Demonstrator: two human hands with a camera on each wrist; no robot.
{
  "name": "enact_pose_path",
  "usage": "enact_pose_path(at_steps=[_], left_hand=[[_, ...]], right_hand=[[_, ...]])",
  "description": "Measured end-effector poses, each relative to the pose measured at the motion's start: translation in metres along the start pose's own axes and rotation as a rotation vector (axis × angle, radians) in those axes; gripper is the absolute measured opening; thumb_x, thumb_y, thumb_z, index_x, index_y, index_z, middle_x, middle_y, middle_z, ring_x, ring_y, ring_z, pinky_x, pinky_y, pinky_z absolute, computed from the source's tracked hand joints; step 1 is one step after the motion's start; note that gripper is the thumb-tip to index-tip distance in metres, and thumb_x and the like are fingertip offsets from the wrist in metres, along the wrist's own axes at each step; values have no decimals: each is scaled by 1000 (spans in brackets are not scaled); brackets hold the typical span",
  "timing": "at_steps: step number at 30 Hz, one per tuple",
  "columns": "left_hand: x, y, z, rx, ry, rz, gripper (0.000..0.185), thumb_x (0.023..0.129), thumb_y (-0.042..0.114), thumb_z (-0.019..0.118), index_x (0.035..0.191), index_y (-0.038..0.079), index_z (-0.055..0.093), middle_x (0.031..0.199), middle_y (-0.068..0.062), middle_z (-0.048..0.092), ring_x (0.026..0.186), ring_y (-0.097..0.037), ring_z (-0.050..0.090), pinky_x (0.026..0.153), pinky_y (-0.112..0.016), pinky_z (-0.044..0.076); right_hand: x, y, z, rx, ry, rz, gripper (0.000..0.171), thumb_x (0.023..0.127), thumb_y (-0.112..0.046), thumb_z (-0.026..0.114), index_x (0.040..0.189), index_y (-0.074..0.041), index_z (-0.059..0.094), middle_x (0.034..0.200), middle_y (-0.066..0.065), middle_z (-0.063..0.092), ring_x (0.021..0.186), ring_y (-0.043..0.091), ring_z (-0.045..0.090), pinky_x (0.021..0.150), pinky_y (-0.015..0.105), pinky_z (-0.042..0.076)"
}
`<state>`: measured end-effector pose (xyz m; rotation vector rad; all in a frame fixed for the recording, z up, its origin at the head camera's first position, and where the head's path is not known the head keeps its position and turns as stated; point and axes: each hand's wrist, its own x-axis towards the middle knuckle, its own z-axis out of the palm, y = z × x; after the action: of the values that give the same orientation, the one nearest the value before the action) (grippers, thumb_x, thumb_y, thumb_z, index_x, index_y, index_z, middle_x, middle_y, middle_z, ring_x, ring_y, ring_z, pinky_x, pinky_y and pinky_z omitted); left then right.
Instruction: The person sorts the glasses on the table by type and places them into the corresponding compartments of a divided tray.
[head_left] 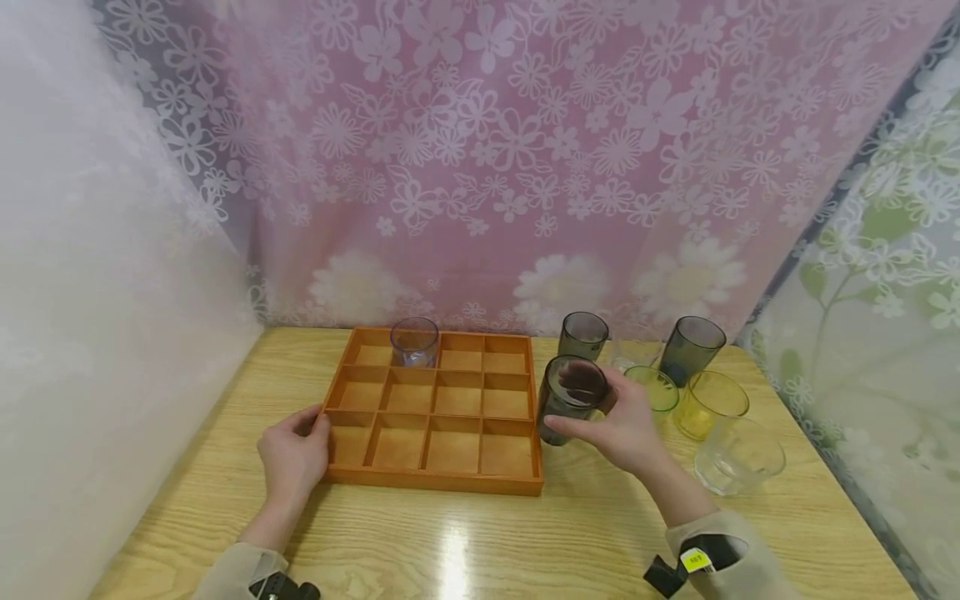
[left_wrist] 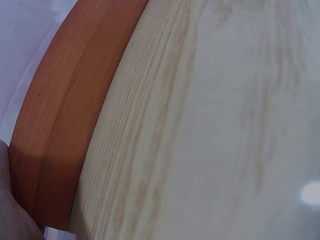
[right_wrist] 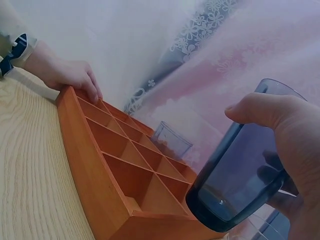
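My right hand (head_left: 628, 425) grips a dark grey glass tumbler (head_left: 557, 408), upright at the right side of the wooden compartment tray (head_left: 435, 478). In the right wrist view the thumb lies along the near side of the tumbler (right_wrist: 227, 170), with fingers behind it. My left hand (head_left: 292, 457) holds the tray's left wall near the front corner, thumb and fingers at the rim. A clear glass with a bluish-purple rim (head_left: 414, 342) stands in the back row, second compartment from the left. Only part of the left hand (left_wrist: 15, 215) shows in the left wrist view.
Right of the tray stand two more dark grey tumblers (head_left: 583, 335) (head_left: 692, 350), a green glass (head_left: 654, 387), a yellow glass (head_left: 711, 406) and a clear glass (head_left: 738, 458). Another clear glass is partly hidden behind. A flowered curtain (head_left: 480, 167) hangs at the table's (head_left: 390, 542) back edge.
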<state>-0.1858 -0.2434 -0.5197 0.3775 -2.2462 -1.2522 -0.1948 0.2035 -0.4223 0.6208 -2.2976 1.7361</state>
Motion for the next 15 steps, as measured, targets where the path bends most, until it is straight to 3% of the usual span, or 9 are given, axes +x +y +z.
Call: enact_pose_path(at_steps=[15], left_hand=[[0,-1,0,28,-15,-14,23,99,10,69,115,-1,80,102,-17,79,98,-32,74,73,-8,41]], right_hand=[[14,-2,17,36,-44,-3,66,75,-1,96,134,0,67,127,18,70,115,42,66,92,31,57]])
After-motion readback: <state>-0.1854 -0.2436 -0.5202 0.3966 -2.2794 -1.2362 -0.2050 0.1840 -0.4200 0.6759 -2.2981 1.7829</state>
